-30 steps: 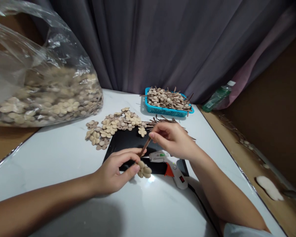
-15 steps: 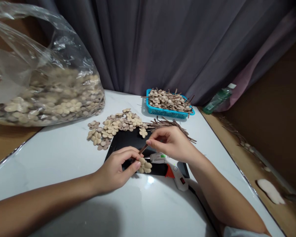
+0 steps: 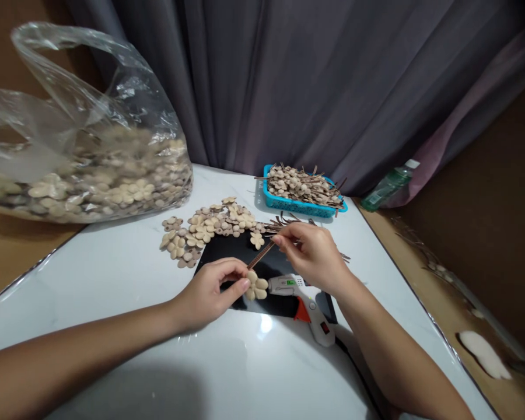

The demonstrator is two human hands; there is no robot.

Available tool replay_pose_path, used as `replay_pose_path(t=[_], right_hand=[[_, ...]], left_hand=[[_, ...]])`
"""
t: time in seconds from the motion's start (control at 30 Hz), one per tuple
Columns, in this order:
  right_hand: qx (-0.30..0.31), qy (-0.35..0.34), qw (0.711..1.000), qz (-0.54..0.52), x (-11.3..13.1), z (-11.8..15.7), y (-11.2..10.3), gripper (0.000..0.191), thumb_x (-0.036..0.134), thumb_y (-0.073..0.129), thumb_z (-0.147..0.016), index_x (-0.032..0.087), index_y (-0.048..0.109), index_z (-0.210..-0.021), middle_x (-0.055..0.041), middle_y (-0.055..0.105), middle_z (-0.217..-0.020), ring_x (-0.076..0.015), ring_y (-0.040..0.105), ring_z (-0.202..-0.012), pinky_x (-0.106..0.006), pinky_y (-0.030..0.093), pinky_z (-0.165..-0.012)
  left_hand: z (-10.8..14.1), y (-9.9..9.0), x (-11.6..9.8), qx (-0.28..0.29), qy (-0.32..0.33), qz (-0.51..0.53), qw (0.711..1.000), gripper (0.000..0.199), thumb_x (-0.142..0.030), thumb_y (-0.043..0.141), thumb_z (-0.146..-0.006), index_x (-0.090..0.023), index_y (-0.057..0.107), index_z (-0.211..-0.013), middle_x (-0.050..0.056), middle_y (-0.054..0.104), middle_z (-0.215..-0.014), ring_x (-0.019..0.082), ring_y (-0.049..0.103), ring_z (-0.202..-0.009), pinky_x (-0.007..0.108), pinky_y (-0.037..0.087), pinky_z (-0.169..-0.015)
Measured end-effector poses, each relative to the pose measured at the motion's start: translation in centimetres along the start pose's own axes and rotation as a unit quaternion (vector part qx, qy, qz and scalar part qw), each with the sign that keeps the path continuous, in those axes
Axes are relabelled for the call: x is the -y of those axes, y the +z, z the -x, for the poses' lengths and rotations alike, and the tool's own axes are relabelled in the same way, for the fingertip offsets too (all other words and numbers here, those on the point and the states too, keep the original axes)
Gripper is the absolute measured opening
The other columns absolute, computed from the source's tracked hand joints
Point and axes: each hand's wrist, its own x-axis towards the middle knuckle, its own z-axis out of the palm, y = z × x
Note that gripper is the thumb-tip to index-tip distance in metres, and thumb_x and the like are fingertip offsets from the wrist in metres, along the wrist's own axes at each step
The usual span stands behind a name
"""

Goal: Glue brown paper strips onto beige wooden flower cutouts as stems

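Observation:
Between the thumb and fingers of my left hand (image 3: 214,290) is a beige flower piece (image 3: 256,286), its petals facing me. My right hand (image 3: 311,252) pinches the upper end of a thin brown strip (image 3: 261,255). The strip slants down to the flower and my left fingertips; whether it is fixed to the flower is hidden. A white glue gun (image 3: 308,303) with an orange trigger lies just below my right hand, its nozzle end close to the flower. Under both hands is a black mat (image 3: 231,249).
Loose flower pieces (image 3: 201,227) lie behind the mat, beside a bundle of brown strips (image 3: 284,221). A blue basket (image 3: 304,205) holds flowers on strips. At left stands a clear plastic bag (image 3: 126,175) of flowers; at right, a green bottle (image 3: 389,185). The gun's cord (image 3: 354,364) trails toward me.
My right hand has moved slightly up and right along the strip, so more of it shows between my hands. The flower stays in my left fingers. The whole view has shifted a little.

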Motion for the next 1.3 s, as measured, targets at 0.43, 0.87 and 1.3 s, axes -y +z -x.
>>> replay_pose_path(t=[0.43,0.87,1.3], right_hand=[[0.027,-0.045,0.998,-0.042,3.6,2.7,-6.1,0.008,0.013,0.059,-0.084,0.017,0.061,-0.078,-0.0007,0.061,-0.069,-0.0103,0.053,-0.06,-0.021,0.041,-0.055],[0.074,-0.092,0.982,-0.149,2.4,1.3,1.7,0.009,0.016,0.057,-0.086,0.019,0.066,-0.085,-0.0054,0.062,-0.084,-0.0146,0.06,-0.075,-0.025,0.048,-0.067],[0.052,-0.132,0.982,-0.126,1.8,1.8,3.1,0.012,0.018,0.055,-0.087,0.019,0.066,-0.09,-0.0061,0.064,-0.085,-0.0155,0.059,-0.078,-0.027,0.049,-0.07]], left_hand=[[-2.1,-1.4,0.4,-0.157,-0.082,0.076,0.981,0.02,-0.028,0.066,-0.078,-0.012,0.069,-0.09,0.005,0.074,-0.08,0.015,0.068,-0.07,0.021,0.056,-0.065],[-1.7,-1.5,0.5,-0.202,-0.043,0.016,0.978,0.029,-0.035,0.066,-0.077,-0.013,0.071,-0.096,0.006,0.075,-0.09,0.02,0.07,-0.08,0.027,0.058,-0.072],[-1.6,-1.6,0.3,-0.203,-0.035,-0.012,0.979,0.029,-0.034,0.066,-0.077,-0.012,0.072,-0.094,0.007,0.075,-0.09,0.02,0.069,-0.08,0.027,0.056,-0.073]])
